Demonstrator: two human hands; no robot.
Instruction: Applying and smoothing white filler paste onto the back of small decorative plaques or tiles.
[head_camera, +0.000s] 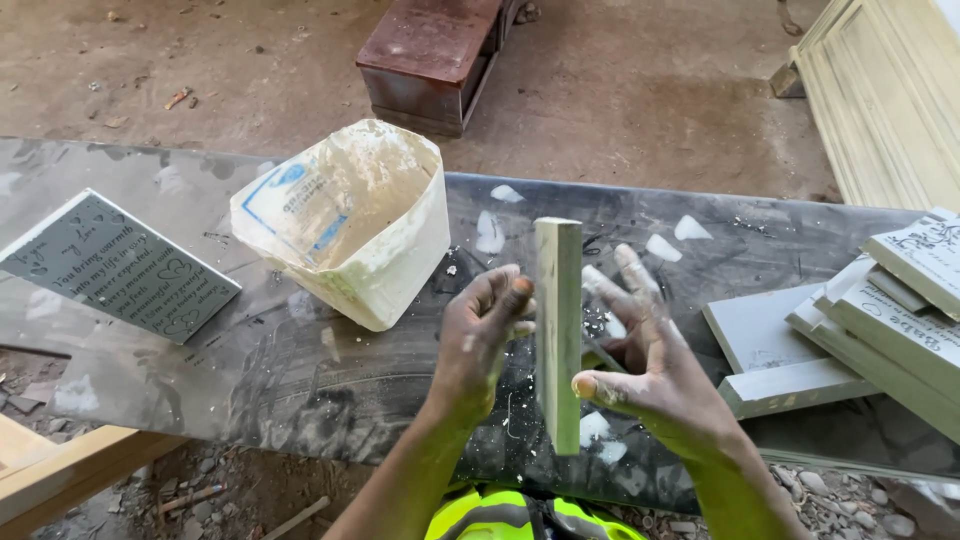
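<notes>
Slab (558, 330): a pale, narrow piece stood on edge between my two hands, its long axis running up and down in my view, the top end pointing away from me toward the far side of the table (300, 370) and the bottom end close to my chest. I see only its thin edge; the broad faces turn left and right, toward my palms. My left hand (480, 340) sits just to the left of it, fingers curled and loosely bent, the tips touching or almost touching the left face near mid-height; I cannot tell how firmly they press. My right hand (655, 375) is on the other side, palm open toward the slab, fingers spread wide behind it and the thumb (600, 388) coming in against the right face lower down. Both hands are about equally near, left higher, right lower. The slab hangs above the dark glossy table, which is flecked with white smears. To the left stands a cut-open white tub (350, 225), crusted pale inside, and farther left a grey plaque (115, 265) lying flat. On the right is a stack of slabs (860, 330), overlapping, well apart from my hands.
</notes>
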